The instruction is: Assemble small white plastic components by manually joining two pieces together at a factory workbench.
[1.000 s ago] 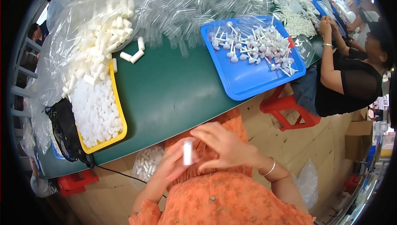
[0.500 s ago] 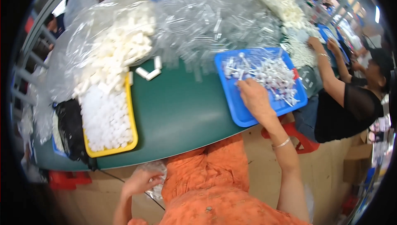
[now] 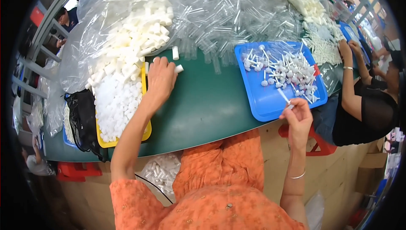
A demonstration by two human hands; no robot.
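White stemmed pieces (image 3: 291, 72) are strewn in a blue plastic tray (image 3: 261, 99), another pinched by the right hand (image 3: 298, 115); left hand (image 3: 159, 81): grip unclear.

A black mesh bag (image 3: 82, 118) lies on the left end of the green table (image 3: 198, 107), a grey metal railing (image 3: 30, 70) beyond that end. A red stool (image 3: 78, 170) stands below the table's near left edge. A co-worker (image 3: 357, 122) in black sits at the table's right end; a cardboard box (image 3: 371, 173) stands right of the table.

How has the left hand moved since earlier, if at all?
Yes, forward: from short of the green table, the left hand now reaches well over it.
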